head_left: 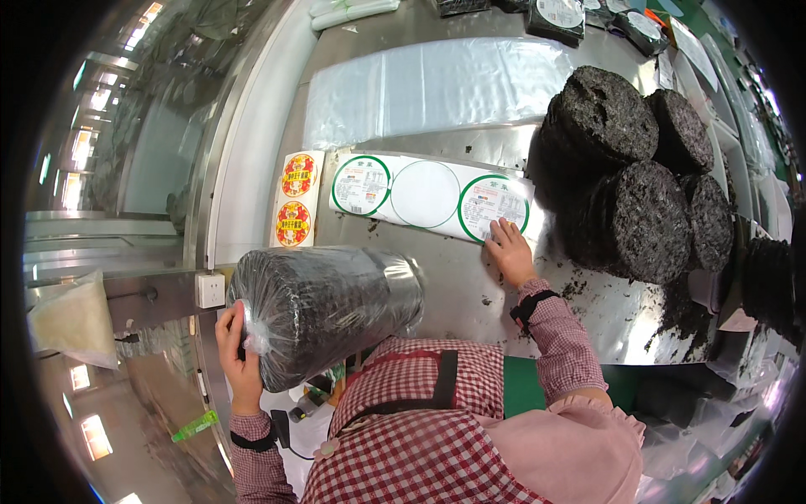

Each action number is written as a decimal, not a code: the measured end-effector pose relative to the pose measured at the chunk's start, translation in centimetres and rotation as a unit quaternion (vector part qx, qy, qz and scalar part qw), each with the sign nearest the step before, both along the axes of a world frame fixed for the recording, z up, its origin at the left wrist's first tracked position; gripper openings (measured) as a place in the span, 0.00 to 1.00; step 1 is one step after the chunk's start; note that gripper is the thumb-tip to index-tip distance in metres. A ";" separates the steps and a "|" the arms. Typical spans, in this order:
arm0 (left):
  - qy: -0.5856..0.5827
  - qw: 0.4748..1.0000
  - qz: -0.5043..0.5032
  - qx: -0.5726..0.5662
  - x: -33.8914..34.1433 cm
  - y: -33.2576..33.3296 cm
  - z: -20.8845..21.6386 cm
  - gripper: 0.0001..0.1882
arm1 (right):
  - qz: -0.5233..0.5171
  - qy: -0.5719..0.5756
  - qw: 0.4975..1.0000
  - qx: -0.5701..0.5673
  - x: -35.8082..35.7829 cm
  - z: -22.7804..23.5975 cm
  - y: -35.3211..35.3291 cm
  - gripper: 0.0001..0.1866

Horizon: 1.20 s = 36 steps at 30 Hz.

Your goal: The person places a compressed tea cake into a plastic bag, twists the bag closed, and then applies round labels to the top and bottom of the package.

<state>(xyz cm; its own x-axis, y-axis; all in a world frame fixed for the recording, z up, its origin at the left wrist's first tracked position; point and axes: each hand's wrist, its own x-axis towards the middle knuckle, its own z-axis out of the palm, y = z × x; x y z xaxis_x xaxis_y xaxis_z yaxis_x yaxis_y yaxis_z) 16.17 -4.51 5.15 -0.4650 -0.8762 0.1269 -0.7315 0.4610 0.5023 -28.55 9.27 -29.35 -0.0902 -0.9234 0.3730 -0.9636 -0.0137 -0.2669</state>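
A clear plastic bag [332, 307] packed with a stack of dark dried seaweed discs lies on its side at the table's near left edge. My left hand [238, 357] is closed on the bunched mouth of this bag; part of its grip is hidden. Farther right, the outstretched fingers of my right hand [512, 256] rest on the lower edge of a white label sheet [426, 195]. Two green-ringed round labels are on that sheet, with a bare circle between them. Beside it on the left lies a strip of red and yellow round stickers [295, 202].
Several stacks of bare seaweed discs [642, 220] stand on the right of the metal table [453, 294], with dark crumbs around them. Flat clear bags [437, 88] lie beyond the labels. Labelled dark packages [557, 18] sit at the back. A white socket [211, 291] is at the left edge.
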 end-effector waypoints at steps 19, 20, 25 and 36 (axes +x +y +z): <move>0.022 0.995 0.096 -0.019 7.5 1.3 -2.2 0.28 | -0.033 -0.098 0.995 -0.007 -0.2 -0.9 -0.1 0.13; 0.026 0.994 0.102 -0.014 7.5 1.3 -2.2 0.28 | -0.031 -0.102 0.994 0.004 -0.2 -0.6 -0.2 0.12; 0.046 0.993 0.104 -0.014 8.5 1.1 -2.9 0.29 | -0.007 -0.058 0.998 0.030 -0.5 0.6 -0.1 0.11; 0.062 0.992 0.112 -0.003 7.7 1.1 -2.5 0.26 | 0.021 -0.010 1.000 0.015 -0.7 -0.3 0.2 0.14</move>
<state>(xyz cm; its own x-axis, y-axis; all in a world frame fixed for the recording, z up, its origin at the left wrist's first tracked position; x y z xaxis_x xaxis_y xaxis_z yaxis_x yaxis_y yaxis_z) 23.82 -3.43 2.63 -0.2386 -0.9549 0.1768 -0.7484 0.2968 0.5931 -29.27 9.46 -29.70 -0.0579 -0.9373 0.3438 -0.9567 -0.0463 -0.2873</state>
